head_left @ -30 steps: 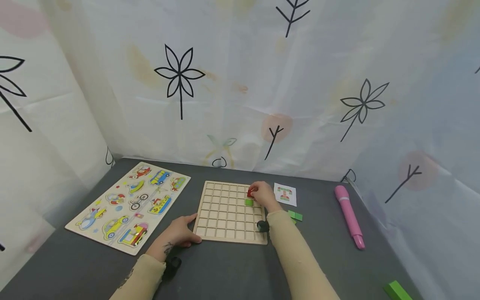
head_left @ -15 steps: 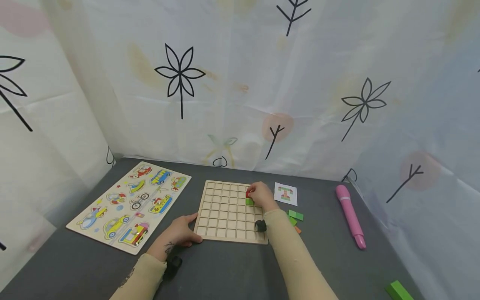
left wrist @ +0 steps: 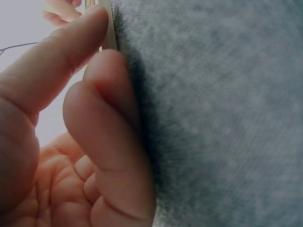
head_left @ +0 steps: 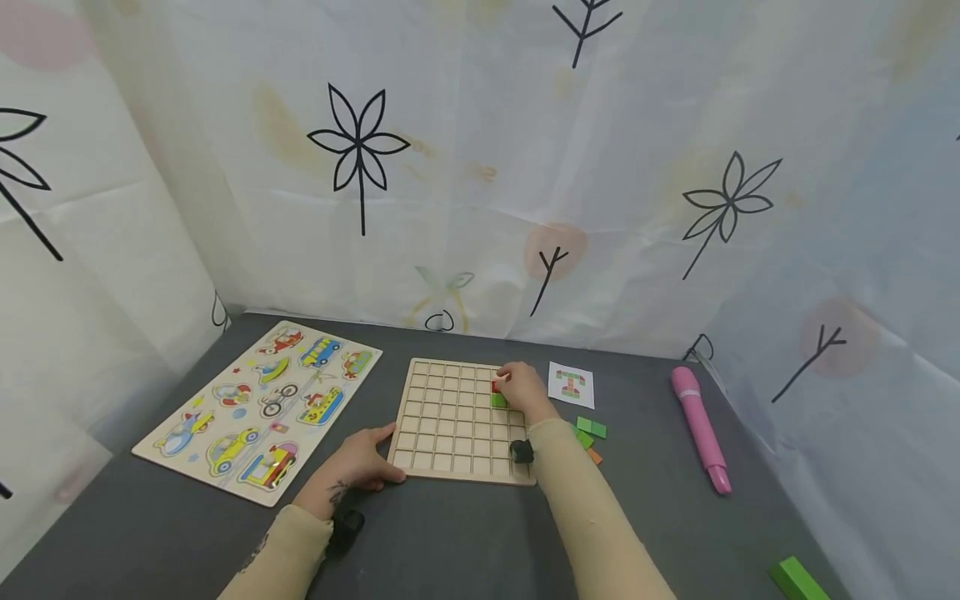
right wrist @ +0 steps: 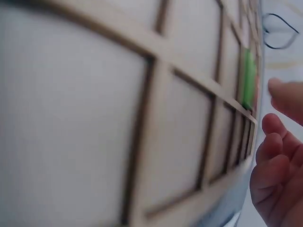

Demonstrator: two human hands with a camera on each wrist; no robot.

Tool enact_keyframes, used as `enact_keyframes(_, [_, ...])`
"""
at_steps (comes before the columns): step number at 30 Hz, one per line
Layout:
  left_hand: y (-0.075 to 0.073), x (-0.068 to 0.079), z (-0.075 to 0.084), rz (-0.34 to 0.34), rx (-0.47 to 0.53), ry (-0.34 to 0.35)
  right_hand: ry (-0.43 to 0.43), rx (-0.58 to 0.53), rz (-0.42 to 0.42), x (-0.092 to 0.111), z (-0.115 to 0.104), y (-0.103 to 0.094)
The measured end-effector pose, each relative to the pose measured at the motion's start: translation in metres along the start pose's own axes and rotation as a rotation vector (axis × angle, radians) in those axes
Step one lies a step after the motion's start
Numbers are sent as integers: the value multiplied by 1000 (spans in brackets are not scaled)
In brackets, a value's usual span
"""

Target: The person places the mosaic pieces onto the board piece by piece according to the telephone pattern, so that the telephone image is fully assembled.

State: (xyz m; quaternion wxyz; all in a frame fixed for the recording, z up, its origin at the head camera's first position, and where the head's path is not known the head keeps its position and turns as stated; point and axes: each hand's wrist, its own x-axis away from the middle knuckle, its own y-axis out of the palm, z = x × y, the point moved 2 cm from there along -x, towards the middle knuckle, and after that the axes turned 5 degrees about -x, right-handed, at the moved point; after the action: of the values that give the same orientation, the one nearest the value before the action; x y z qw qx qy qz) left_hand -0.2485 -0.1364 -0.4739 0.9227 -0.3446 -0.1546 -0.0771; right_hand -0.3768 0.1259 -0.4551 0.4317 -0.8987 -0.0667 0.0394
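Observation:
In the head view a wooden grid board (head_left: 442, 478) lies on the table. My left hand (head_left: 358, 461) grips its near left corner, thumb on the front edge and index finger at the left side. Close up in the left wrist view, thumb and fingers meet at the board's edge. A green tile (head_left: 498, 401) sits in a cell at the board's right. Just behind it lies a red tile (head_left: 495, 387), partly hidden by the fingertips of my right hand (head_left: 525, 390). In the right wrist view a small gap shows between those fingertips and the board.
Right of the board lie a pattern card (head_left: 572, 385), loose green tiles (head_left: 592, 427) and an orange tile (head_left: 595, 456). Farther right is a pink marker-shaped object (head_left: 701, 429); a green block (head_left: 798, 579) lies near the front. A vehicle picture puzzle (head_left: 258, 408) lies left.
My right hand has shifted very slightly at the red tile, and the orange tile beside the forearm has come into sight. My left hand keeps its hold on the board.

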Motion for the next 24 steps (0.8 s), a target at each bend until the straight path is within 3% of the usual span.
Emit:
enact_keyframes(8, [1, -1, 0, -7, -4, -13, 50, -250, 66, 14, 20, -42])
enact_keyframes(16, [0, -1, 0, -7, -11, -6, 106, -280, 74, 42, 58, -80])
enact_keyframes(24, [0, -2, -1, -21, -15, -9, 165, -231, 43, 70, 98, -97])
